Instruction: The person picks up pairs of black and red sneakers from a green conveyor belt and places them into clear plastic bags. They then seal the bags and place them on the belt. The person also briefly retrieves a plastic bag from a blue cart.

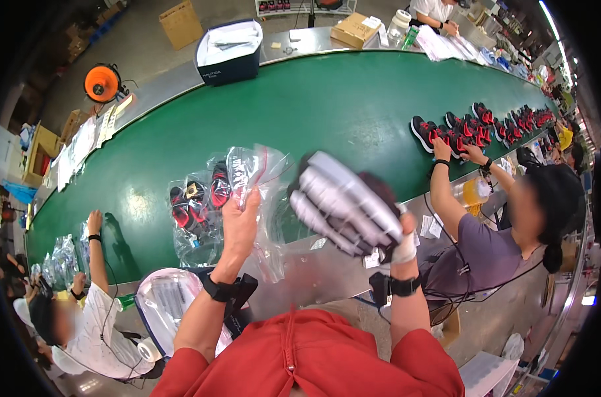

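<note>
Head view, findings:

- Left hand (pixel 239 221) is raised over the near edge of the belt, fingers pinched on the top of a clear zip bag (pixel 264 192), which hangs down below the grip.
- Right hand (pixel 401 241) is clamped on the heel end of a shoe (pixel 343 202), grey-ribbed sole facing the camera.
- Shoe lies just right of the bag; its long axis runs from the right hand up and leftward, toe nearest the bag. The left hand is the closer of the two to the bag's mouth.
- Bagged shoes (pixel 198 205) lie on the green conveyor belt (pixel 327 106) just beyond the left hand.
- Co-workers stand on either side; a row of red-and-black shoes (pixel 486 126) lies far right; cartons sit beyond the belt.
</note>
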Motion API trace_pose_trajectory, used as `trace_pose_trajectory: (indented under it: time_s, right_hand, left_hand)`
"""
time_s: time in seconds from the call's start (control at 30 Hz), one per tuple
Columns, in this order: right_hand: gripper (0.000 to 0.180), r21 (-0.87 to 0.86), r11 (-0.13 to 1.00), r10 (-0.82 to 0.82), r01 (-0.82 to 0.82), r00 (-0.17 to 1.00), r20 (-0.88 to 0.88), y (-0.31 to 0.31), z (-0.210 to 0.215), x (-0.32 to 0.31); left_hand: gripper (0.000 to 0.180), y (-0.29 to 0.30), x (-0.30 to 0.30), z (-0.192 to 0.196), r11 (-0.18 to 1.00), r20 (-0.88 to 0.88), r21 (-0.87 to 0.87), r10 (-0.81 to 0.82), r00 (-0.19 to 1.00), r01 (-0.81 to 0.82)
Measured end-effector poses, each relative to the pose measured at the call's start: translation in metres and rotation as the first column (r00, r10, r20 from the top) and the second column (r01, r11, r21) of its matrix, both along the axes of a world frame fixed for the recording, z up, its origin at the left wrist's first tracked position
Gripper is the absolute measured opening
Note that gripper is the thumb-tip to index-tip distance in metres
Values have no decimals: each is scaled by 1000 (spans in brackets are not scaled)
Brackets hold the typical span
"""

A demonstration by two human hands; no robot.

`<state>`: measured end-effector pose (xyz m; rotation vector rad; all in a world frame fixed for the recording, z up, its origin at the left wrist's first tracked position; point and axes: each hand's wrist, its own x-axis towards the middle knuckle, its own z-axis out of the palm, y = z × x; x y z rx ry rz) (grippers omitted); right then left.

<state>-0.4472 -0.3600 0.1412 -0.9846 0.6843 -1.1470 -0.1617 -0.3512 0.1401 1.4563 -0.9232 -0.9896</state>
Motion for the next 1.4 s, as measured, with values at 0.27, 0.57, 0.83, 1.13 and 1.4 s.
trace_pose_trajectory:
  time_s: [0.27,0.57,0.83,1.13,1.4]
  right_hand:
    - [26,-368,758,-353,-538,136,-926,50,-44,86]
    - [27,-191,249,-253,-950,127,-959,69,28,123]
    - [23,-288,840,-217,-460,200,-955,52,-18,108]
    - [25,-359,848,-291,-389,224,-930,60,-73,119]
    - [35,-348,786,-455,-510,-97,-885,53,-48,95]
  left_hand:
    - [17,49,-69,-4,869,352,-140,-404,845,474]
    - [23,6,-59,32,790,460,-107,-500,734,604]
    - [17,50,-8,15,681,721,19,-517,461,732]
    - [11,53,-1,1,775,679,66,-496,541,628]
    - [16,126,-5,-36,811,671,254,-541,508,527]
